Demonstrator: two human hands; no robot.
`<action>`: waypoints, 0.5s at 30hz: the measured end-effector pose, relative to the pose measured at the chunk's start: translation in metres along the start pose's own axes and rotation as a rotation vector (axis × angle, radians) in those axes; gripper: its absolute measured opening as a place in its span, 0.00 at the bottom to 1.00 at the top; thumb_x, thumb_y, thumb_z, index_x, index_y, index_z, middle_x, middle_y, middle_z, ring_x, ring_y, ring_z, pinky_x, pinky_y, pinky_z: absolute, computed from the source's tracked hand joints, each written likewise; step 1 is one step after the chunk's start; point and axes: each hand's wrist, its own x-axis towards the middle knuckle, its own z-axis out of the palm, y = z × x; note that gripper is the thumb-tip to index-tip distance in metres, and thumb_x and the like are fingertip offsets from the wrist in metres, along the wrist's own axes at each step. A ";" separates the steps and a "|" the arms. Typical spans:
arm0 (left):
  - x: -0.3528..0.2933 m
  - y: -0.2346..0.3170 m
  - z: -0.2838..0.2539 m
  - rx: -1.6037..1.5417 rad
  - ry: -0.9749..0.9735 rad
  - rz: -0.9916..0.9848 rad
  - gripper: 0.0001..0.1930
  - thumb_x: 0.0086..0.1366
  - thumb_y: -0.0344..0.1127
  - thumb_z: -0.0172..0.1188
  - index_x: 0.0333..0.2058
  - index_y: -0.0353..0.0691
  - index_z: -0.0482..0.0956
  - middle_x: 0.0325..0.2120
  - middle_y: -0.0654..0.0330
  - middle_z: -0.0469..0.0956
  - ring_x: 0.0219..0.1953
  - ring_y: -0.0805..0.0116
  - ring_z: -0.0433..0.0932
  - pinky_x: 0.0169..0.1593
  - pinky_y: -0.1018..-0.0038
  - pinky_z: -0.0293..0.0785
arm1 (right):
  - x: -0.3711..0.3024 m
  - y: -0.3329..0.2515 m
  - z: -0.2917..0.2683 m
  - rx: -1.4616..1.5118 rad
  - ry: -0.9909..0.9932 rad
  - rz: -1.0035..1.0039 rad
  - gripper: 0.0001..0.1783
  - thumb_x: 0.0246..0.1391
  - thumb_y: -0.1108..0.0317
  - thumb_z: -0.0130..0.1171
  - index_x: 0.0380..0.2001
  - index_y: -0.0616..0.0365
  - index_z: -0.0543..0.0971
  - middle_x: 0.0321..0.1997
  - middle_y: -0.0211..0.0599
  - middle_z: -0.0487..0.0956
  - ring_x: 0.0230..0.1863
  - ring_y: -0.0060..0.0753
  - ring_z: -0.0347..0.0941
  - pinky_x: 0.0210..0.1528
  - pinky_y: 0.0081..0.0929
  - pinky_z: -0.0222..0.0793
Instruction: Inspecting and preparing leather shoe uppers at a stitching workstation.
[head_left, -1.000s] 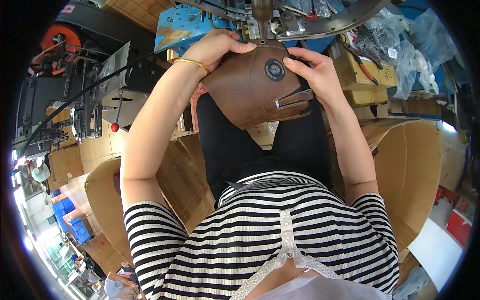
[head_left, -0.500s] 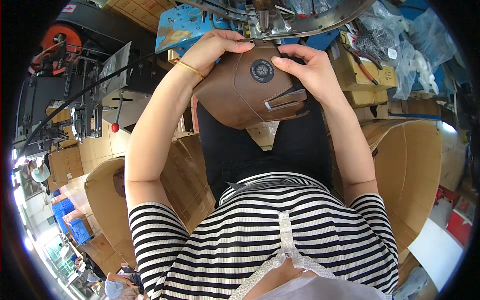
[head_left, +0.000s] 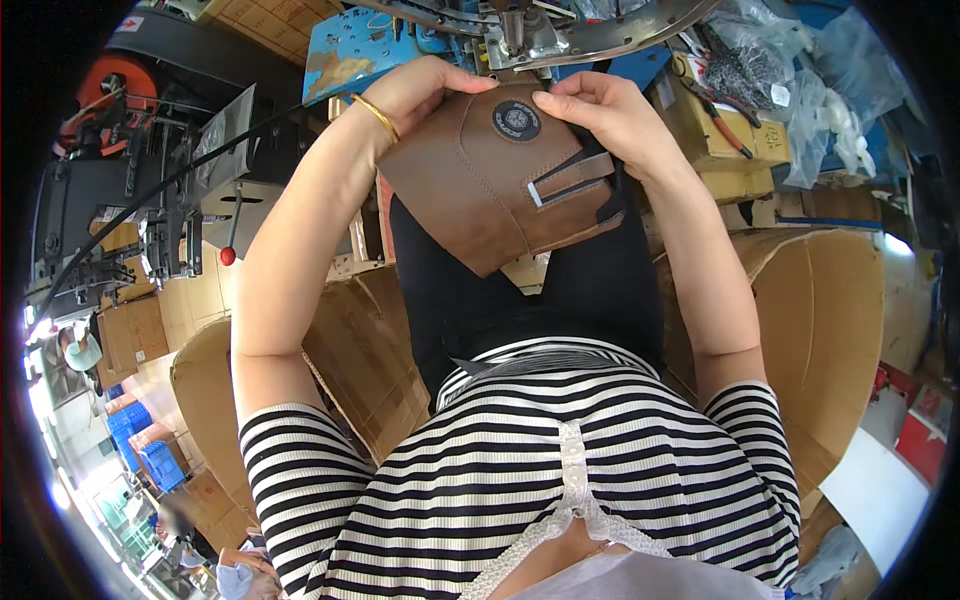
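Note:
A brown stitched leather piece (head_left: 470, 175) hangs over my lap, its far edge up against the machine head (head_left: 513, 30). It bears a round black badge (head_left: 516, 121) and has strap-like strips cut at its right side. My left hand (head_left: 425, 90) pinches the far left edge, with the thumb on top and the other fingers underneath. At the far right edge my right hand (head_left: 612, 115) grips the same piece, thumb near the badge. The fingertips under the leather are hidden, as is the exact spot where the edge meets the machine.
A curved metal rail (head_left: 620, 45) runs across the machine, beside a blue worn plate (head_left: 350, 55). Pliers (head_left: 725, 125) lie on a cardboard box (head_left: 750, 160) at right, near plastic bags. Large open cartons (head_left: 810, 330) flank my lap. A red-knobbed lever (head_left: 228, 255) stands at left.
Both hands have moved the leather piece slightly away from me and to the left, and it has turned a little. Its near corner now points lower. Both hands keep their hold.

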 end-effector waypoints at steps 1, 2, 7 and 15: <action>0.001 -0.001 0.000 0.007 -0.008 0.004 0.12 0.58 0.34 0.60 0.38 0.34 0.79 0.35 0.54 0.80 0.34 0.64 0.79 0.43 0.68 0.76 | -0.001 0.000 0.000 0.002 0.010 0.001 0.24 0.45 0.52 0.69 0.33 0.66 0.81 0.29 0.36 0.80 0.30 0.22 0.74 0.33 0.18 0.68; 0.001 -0.001 0.000 0.014 -0.015 0.008 0.12 0.58 0.34 0.60 0.38 0.34 0.79 0.35 0.54 0.80 0.35 0.65 0.79 0.43 0.69 0.76 | -0.001 0.000 0.000 0.003 0.010 0.001 0.24 0.45 0.52 0.69 0.33 0.66 0.81 0.29 0.36 0.80 0.30 0.22 0.74 0.33 0.18 0.68; 0.002 0.000 0.000 0.037 0.014 -0.001 0.12 0.57 0.34 0.61 0.38 0.34 0.79 0.34 0.54 0.80 0.34 0.65 0.79 0.42 0.69 0.76 | -0.002 0.003 0.002 0.084 0.056 -0.020 0.23 0.44 0.54 0.70 0.33 0.66 0.81 0.28 0.36 0.80 0.31 0.22 0.75 0.34 0.19 0.69; -0.014 -0.015 -0.016 0.261 -0.113 0.242 0.10 0.60 0.34 0.61 0.39 0.37 0.78 0.35 0.62 0.79 0.37 0.73 0.77 0.46 0.76 0.74 | -0.028 -0.005 0.019 0.063 0.055 -0.140 0.22 0.44 0.57 0.71 0.35 0.65 0.79 0.31 0.34 0.80 0.35 0.21 0.74 0.38 0.19 0.69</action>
